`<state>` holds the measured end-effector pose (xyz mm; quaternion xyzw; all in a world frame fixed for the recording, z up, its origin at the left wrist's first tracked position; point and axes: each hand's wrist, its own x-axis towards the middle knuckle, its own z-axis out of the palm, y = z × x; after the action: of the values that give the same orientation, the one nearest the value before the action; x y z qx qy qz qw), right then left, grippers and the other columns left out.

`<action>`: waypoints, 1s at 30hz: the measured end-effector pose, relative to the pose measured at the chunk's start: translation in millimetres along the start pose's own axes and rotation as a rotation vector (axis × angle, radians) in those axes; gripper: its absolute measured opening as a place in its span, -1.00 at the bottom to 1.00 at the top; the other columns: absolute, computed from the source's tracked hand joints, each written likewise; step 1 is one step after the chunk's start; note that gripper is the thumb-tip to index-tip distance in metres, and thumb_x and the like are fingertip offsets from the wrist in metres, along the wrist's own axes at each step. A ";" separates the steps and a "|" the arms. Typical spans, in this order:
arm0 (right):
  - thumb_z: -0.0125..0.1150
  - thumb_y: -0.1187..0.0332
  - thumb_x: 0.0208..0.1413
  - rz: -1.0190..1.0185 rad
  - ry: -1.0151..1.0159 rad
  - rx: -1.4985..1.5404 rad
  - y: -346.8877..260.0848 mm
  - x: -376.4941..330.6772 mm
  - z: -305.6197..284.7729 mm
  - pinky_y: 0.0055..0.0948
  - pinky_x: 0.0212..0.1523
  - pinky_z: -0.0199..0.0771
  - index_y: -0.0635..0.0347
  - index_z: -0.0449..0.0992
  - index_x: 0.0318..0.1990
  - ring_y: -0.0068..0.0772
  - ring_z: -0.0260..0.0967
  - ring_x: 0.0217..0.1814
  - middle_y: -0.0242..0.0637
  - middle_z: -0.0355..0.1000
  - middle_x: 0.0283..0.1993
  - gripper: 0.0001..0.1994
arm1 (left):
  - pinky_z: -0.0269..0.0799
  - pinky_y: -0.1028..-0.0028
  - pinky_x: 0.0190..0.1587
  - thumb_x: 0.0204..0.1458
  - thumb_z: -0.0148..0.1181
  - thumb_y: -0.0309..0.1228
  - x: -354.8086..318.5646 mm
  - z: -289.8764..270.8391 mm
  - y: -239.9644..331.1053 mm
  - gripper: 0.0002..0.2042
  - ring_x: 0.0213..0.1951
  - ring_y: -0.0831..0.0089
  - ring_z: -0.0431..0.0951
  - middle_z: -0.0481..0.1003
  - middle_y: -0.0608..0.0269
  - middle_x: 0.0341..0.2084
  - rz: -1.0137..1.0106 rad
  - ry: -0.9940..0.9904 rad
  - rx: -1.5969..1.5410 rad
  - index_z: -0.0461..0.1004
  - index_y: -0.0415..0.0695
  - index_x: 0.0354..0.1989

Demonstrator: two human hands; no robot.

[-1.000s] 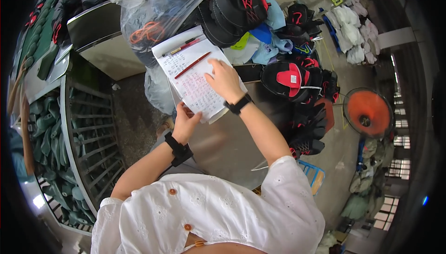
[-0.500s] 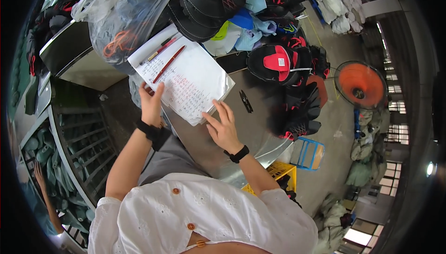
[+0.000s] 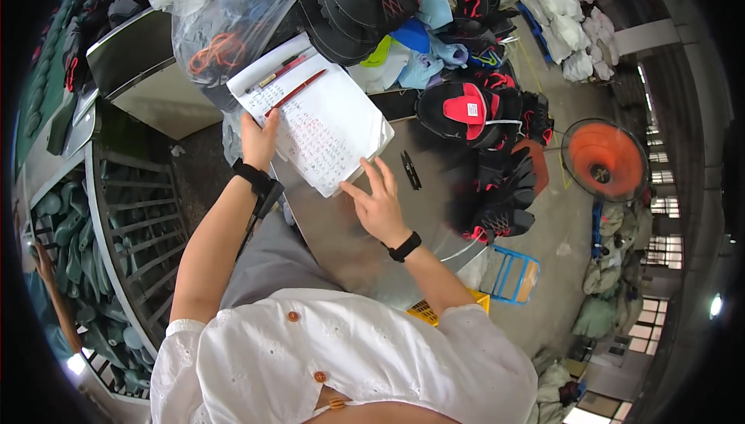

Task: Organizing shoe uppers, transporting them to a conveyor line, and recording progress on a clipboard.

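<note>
A stack of white paper (image 3: 341,141) with handwritten lines in red and dark ink lies on the metal table. Across its upper part lies a red pen (image 3: 299,90), with another slim pen (image 3: 281,71) beside it. My left hand (image 3: 258,141) is at the stack's left edge, thumb and finger closed at the pen's lower end; its other fingers are partly hidden. My right hand (image 3: 379,203) has its fingers apart, fingertips touching the stack's lower right edge. Small black thread snips (image 3: 410,170) lie on the table to the right of the paper.
Black and red shoes (image 3: 466,114) crowd the table's right side, and black shoe parts (image 3: 357,9) lie beyond the paper. A clear plastic bag (image 3: 209,9) bulges at the far left. A barred metal rack (image 3: 140,230) stands left; an orange fan (image 3: 605,159) stands right.
My left hand has moved up along the paper's edge to the red pen, whose angle has turned slightly. The right hand stays at the paper's edge. The whole view has shifted a little.
</note>
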<state>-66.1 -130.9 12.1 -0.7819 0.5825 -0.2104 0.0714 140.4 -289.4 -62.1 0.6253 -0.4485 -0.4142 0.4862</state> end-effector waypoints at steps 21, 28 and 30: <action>-0.02 0.44 -0.06 0.609 0.178 -0.204 61.3 -124.2 50.4 -0.09 -0.31 0.38 0.28 0.27 -0.31 0.07 0.39 -0.36 0.02 0.41 -0.39 -0.85 | 0.31 0.61 -0.36 -0.03 0.02 -0.59 -191.3 -33.6 8.0 -0.83 -0.39 0.58 0.35 0.33 0.29 -0.43 0.036 -0.546 -0.131 0.29 -0.21 -0.24; 0.00 0.45 -0.09 1.218 0.442 0.545 83.9 -151.0 43.4 -0.16 -0.29 0.34 0.31 0.26 -0.31 0.02 0.39 -0.32 -0.01 0.40 -0.48 -0.82 | 0.24 0.68 -0.40 -0.02 -0.01 -0.59 -229.0 5.5 -13.5 -0.92 -0.46 0.70 0.32 0.35 0.42 -0.52 -0.082 -0.930 -0.149 0.35 -0.20 -0.34; 0.03 0.40 -0.10 1.152 0.483 0.443 86.8 -186.6 51.0 -0.24 -0.32 0.33 0.29 0.28 -0.28 -0.04 0.38 -0.39 -0.10 0.39 -0.50 -0.78 | 0.23 0.67 -0.45 -0.03 0.01 -0.56 -228.1 37.8 -5.4 -0.90 -0.47 0.71 0.32 0.34 0.43 -0.54 -0.011 -0.978 -0.057 0.36 -0.21 -0.32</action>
<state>-165.0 10.9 -110.7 -0.2429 0.8502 -0.4226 0.1991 47.1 -77.9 -55.6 0.3463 -0.6095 -0.6739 0.2334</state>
